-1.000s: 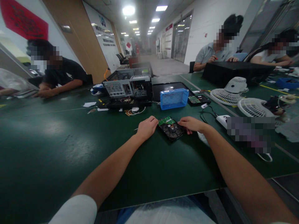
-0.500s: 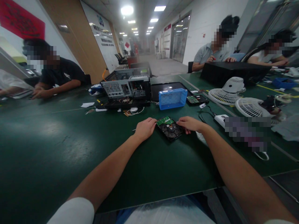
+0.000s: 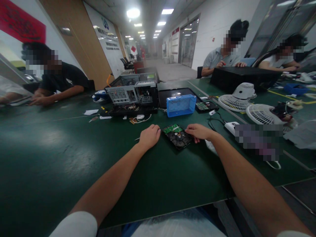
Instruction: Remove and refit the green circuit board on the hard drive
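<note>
A hard drive (image 3: 178, 136) with a green circuit board along its far side lies tilted in front of me, just over the green table (image 3: 103, 187). My right hand (image 3: 198, 131) pinches its right edge between thumb and fingers. Just left of the drive, with a small gap, my left hand (image 3: 150, 135) is closed. A thin metal tool (image 3: 137, 139) pokes out on the left of that hand; the rest of it is hidden, so its exact kind is unclear.
An opened computer case (image 3: 133, 93) stands beyond my hands, beside a blue plastic bin (image 3: 181, 106). Another drive (image 3: 206, 106), fan parts (image 3: 235, 98) and a power strip (image 3: 230, 126) lie to the right. Co-workers sit at both far sides, one behind a black case (image 3: 244, 77).
My left hand has drawn a little to the left, away from the hard drive's edge. My right hand keeps its pinch on the drive. The whole view has shifted slightly.
</note>
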The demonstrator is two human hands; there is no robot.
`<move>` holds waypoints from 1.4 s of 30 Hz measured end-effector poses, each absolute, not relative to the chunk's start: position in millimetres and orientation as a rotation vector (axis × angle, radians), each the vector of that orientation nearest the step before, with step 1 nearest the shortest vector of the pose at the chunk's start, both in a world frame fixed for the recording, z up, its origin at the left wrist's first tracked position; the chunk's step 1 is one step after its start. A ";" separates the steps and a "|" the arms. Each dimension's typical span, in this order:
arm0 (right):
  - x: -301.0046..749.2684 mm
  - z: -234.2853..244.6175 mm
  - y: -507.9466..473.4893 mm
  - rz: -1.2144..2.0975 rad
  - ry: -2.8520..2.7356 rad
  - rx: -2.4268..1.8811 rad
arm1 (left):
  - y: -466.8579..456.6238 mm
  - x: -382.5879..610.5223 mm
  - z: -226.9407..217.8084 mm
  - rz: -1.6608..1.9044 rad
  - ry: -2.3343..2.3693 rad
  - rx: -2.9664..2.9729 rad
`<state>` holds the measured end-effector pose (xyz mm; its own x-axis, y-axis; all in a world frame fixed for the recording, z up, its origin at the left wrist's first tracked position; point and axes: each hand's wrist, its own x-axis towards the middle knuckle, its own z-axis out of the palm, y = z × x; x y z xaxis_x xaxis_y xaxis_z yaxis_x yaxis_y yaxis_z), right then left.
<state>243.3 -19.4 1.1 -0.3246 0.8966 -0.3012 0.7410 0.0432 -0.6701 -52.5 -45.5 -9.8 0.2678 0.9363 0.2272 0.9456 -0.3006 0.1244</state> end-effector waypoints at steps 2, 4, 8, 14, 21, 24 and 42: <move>242.8 1.2 -19.9 1.148 -2.104 -1.696 | -46.8 -52.9 -8.5 -0.382 -1.854 -2.484; 242.0 1.5 -20.9 1.164 -2.092 -1.684 | -48.3 -52.0 -7.9 -0.387 -1.857 -2.507; 237.6 4.2 -26.2 1.239 -2.062 -1.645 | -50.3 -46.9 -7.9 -0.430 -1.849 -2.563; 225.5 11.1 -38.6 1.565 -1.950 -1.487 | -50.6 -40.0 -7.4 -0.479 -1.880 -2.645; 219.7 0.0 -28.1 1.265 -1.934 -1.568 | -47.6 -40.2 -7.4 -0.446 -1.855 -2.685; 213.5 -6.5 -24.9 1.041 -1.954 -1.646 | -47.9 -40.2 -7.3 -0.441 -1.841 -2.677; 198.9 -6.9 -22.5 0.633 -2.040 -1.851 | -41.5 -47.3 -6.9 -1.025 -1.828 -2.415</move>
<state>198.9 -22.5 -6.9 -0.1142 0.9915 -0.0622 0.8528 0.0657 -0.5180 -47.3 -41.5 -6.9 0.1415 0.8808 0.4518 0.8449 -0.3452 0.4085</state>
